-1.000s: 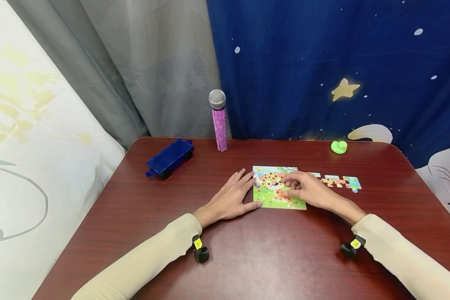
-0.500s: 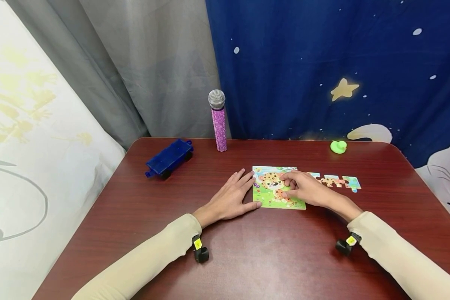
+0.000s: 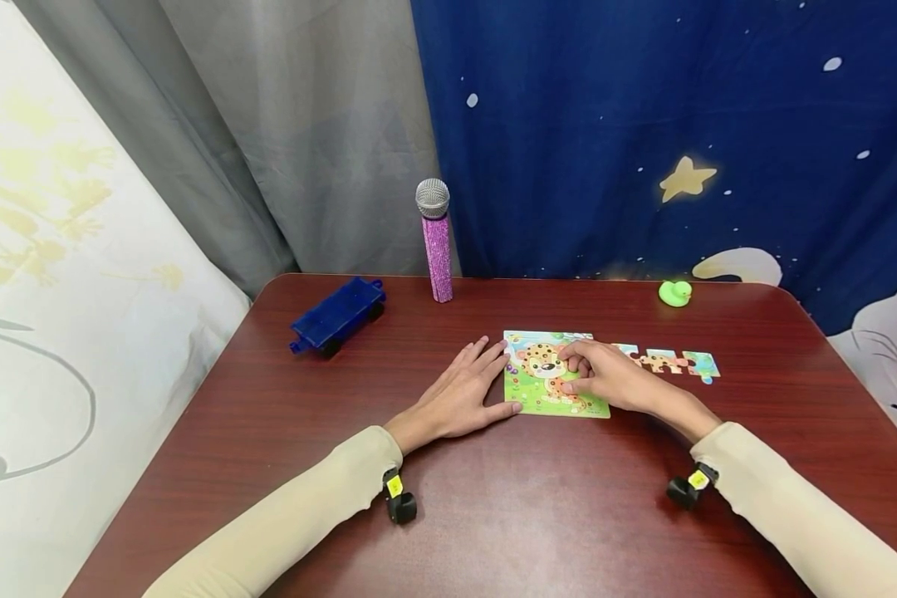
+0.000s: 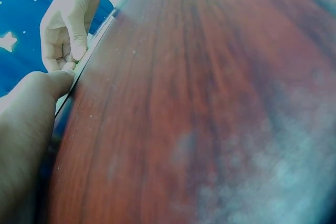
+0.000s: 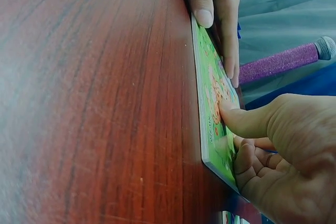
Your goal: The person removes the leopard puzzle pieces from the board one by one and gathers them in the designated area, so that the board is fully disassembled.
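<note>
A square jigsaw puzzle board (image 3: pixel 541 403) with a cartoon leopard on green grass lies flat on the table. My left hand (image 3: pixel 459 390) rests spread at its left side, with fingertips and thumb on the edge. Over the right half, my right hand (image 3: pixel 605 375) has its thumb and index finger bent down onto the leopard picture, at a puzzle piece (image 3: pixel 572 374) mostly covered by the fingers. In the right wrist view the thumb (image 5: pixel 244 121) touches the board's face, and the other fingers are curled under the palm.
Loose puzzle pieces (image 3: pixel 661 360) lie in a row right of the board. A green toy duck (image 3: pixel 675 293) sits near the back right edge. A pink microphone (image 3: pixel 438 257) stands at the back, with a blue toy wagon (image 3: pixel 340 314) to its left. Curtains hang behind the table (image 3: pixel 493 515).
My right wrist has shifted slightly to the left while the fingertips stay at the same spot on the puzzle. The left hand keeps its place.
</note>
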Motion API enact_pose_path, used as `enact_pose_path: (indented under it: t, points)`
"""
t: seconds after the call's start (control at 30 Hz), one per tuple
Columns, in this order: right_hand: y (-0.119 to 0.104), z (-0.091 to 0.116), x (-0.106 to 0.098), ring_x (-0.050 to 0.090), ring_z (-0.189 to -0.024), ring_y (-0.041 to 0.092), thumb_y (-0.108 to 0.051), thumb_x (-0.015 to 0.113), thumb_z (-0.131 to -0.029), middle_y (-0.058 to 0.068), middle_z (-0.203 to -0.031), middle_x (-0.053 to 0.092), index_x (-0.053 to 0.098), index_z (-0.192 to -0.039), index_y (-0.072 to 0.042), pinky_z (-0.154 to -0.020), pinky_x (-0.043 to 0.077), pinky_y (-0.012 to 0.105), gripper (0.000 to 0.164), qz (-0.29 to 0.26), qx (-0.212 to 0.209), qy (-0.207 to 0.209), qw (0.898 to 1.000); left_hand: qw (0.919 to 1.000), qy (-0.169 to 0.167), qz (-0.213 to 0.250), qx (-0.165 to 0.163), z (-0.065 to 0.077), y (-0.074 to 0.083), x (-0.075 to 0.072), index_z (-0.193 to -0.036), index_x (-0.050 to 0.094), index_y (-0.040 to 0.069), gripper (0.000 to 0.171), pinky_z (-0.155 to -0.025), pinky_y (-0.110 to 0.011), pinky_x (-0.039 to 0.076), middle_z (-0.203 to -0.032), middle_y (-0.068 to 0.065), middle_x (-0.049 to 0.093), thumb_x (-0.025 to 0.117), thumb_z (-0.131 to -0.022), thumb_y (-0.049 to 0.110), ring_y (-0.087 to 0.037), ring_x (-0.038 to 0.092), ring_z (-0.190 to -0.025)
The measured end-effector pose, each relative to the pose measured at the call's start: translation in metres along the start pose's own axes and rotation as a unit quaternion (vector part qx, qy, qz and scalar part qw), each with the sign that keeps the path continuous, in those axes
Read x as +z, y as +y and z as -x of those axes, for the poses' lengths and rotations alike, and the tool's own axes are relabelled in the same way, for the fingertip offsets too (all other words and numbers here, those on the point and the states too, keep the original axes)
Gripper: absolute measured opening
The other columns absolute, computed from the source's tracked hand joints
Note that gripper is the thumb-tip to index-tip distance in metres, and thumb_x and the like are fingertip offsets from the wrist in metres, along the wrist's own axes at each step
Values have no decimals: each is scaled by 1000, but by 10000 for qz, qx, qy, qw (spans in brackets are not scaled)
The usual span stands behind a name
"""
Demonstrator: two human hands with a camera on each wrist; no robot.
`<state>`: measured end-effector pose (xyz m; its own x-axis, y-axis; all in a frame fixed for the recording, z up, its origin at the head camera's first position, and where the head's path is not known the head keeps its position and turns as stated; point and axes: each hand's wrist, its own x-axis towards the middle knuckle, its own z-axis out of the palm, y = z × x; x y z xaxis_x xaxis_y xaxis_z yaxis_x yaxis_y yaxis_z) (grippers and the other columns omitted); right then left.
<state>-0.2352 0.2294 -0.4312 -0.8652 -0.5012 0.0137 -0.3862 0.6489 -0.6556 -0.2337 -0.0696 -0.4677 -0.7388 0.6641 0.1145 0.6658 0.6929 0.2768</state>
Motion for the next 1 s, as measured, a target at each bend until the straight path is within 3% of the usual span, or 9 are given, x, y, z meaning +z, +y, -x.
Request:
enact_pose_path:
  t: [0.37,0.6,1.0]
  points:
    - [-1,1,-1,60,-93,21,-4,85,-97,8,-101,66,66,-131,6,-79,52,28,40,-332,73,164,9993,9999,-133,-23,-89,-1,1,-1,-172,38,9,90,-138,-48,10,-182,-7,26,55,-107,69,-33,13,-171]
    - [-3,7,-6,65,-93,21,-3,79,-101,7,-102,70,70,-127,2,-79,55,23,27,-579,1,470,9972,9999,-138,-43,-61,-1,1,-1,-172,38,9,90,-138,-47,9,-182,-7,27,55,-107,69,-32,13,-171]
    - [-3,11,-7,70,-88,19,-3,76,-104,6,-98,77,75,-109,-9,-72,55,25,8,-591,-9,1039,9928,9999,-110,-97,-16,0,0,0,-172,38,8,91,-138,-48,10,-181,-10,29,56,-107,68,-33,14,-170]
